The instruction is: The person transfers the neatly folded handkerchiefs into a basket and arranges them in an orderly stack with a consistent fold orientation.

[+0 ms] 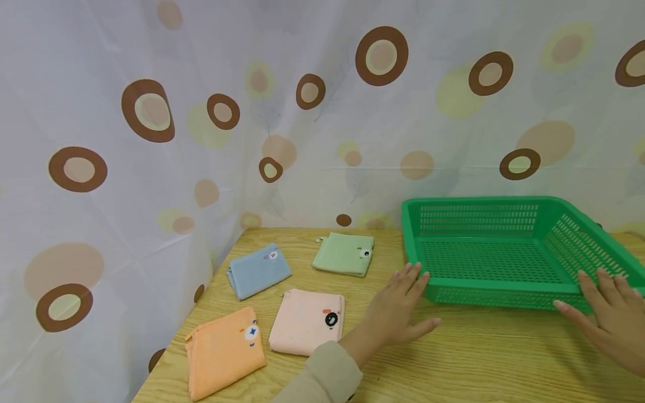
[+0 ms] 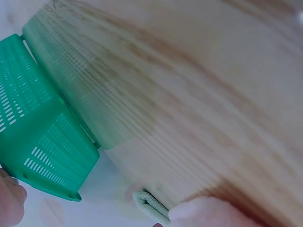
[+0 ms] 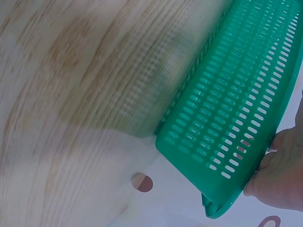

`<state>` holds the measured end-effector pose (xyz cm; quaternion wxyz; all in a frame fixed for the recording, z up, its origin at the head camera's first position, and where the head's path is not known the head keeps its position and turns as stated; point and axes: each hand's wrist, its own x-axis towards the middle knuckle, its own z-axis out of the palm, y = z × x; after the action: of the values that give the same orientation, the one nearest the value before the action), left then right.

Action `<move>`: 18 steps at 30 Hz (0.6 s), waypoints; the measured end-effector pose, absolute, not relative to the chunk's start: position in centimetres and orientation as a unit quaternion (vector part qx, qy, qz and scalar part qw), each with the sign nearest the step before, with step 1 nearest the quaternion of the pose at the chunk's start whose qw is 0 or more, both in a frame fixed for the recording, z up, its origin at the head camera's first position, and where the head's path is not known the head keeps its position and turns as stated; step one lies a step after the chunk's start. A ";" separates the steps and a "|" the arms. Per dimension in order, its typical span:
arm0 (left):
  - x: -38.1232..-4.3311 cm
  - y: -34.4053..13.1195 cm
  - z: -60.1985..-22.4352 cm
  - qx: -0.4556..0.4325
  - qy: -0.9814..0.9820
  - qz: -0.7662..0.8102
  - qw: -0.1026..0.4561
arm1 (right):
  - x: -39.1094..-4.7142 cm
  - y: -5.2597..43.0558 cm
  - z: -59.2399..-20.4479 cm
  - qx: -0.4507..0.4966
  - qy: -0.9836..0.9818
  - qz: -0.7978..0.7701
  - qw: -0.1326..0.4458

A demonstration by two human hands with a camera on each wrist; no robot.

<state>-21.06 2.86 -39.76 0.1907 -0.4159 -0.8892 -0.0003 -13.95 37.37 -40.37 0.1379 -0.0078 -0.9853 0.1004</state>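
Note:
A shallow green plastic basket (image 1: 484, 263) with slotted walls stands at the back right in the head view. My left hand (image 1: 395, 310) has its fingers straight and its thumb spread, fingertips right at the basket's front left corner. At the basket's front right rim lie the extended fingers of my right hand (image 1: 612, 316), its thumb pointing left in front of the wall. In the right wrist view the fingers (image 3: 279, 165) meet the rim. Left of the hands are four-sided folded towels: green (image 1: 345, 254), blue (image 1: 259, 271), pink (image 1: 307, 322) and orange (image 1: 227, 352).
The wooden table (image 1: 453, 358) runs back to a white curtain (image 1: 322, 129) printed with brown and beige circles. The curtain also closes off the left side. Each towel bears a small animal-face patch, and the pink one lies close beside my left wrist.

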 end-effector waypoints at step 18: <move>-21.2 1.8 -39.9 -0.414 -0.887 -0.004 0.205 | -13.8 36.1 -40.4 -0.013 -0.986 0.118 0.121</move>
<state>-21.19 1.80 -39.94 0.2051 -0.4142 -0.8868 -0.0036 -13.82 36.11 -40.42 0.1208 -0.0125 -0.9855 0.1185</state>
